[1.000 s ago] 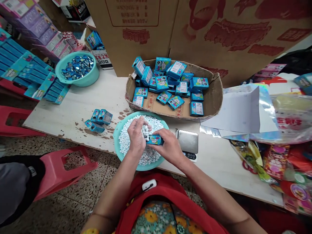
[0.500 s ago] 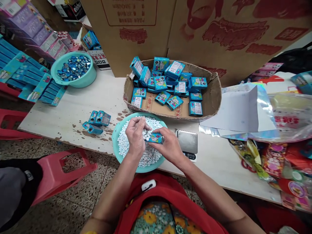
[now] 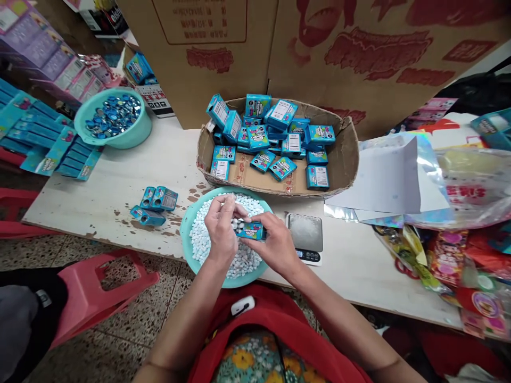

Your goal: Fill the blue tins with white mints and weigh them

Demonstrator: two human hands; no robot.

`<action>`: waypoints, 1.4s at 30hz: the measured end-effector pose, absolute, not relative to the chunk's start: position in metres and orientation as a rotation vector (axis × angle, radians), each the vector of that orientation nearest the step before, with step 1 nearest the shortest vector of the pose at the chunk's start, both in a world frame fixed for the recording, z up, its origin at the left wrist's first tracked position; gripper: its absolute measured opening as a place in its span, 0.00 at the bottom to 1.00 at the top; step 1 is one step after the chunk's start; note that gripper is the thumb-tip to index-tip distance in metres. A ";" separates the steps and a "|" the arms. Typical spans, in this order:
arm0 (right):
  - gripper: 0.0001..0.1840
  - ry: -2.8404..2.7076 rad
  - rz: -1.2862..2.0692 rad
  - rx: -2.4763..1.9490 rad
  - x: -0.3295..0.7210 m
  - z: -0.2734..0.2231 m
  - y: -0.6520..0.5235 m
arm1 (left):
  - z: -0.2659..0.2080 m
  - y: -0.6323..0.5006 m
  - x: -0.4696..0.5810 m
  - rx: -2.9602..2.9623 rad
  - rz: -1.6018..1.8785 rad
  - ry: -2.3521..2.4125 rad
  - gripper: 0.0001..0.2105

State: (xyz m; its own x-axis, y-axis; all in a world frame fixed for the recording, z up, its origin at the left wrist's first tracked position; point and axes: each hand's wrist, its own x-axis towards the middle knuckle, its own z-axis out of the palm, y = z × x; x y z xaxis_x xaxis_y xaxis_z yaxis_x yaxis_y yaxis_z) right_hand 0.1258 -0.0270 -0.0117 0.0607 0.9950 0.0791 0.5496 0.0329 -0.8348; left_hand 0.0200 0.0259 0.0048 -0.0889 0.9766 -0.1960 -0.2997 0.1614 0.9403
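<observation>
Over a mint-green basin full of small white candies, my right hand grips a small blue candy box lying on its side. Its end faces my left hand, whose fingers are curled round some white candies right at the box's opening. Fewer candies show between the hand and the box than a moment before. Part of the box's right end is hidden by my right fingers. A small digital scale sits just right of the basin.
Behind the basin a low cardboard tray holds many blue boxes. Several blue boxes lie to the left. A second basin contains blue and silver lids. Papers and bagged goods cover the right side; a pink stool stands lower left.
The candies at my left fingers have lessened at the box's opening, and that hand has loosened slightly. The whole view has shifted a little. My right hand keeps hold of the box.
</observation>
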 end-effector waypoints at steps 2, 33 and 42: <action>0.19 -1.552 0.801 -1.613 0.126 -0.013 -0.026 | 0.007 0.025 0.020 0.784 1.255 1.124 0.10; 0.17 -1.522 0.781 -1.582 0.143 -0.019 -0.047 | -0.041 0.030 -0.014 0.673 1.087 1.288 0.14; 0.18 -1.722 0.718 -1.600 0.114 -0.010 -0.031 | 0.007 0.023 -0.002 0.640 1.420 1.084 0.09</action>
State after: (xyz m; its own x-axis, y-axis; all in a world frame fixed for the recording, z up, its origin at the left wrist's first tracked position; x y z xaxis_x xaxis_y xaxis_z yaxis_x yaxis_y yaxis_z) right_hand 0.1135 -0.0313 -0.0096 -0.0228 0.9942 0.1053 0.6248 0.0964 -0.7748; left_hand -0.0019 0.0233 0.0069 -0.1709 0.9632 -0.2076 -0.4543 0.1100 0.8840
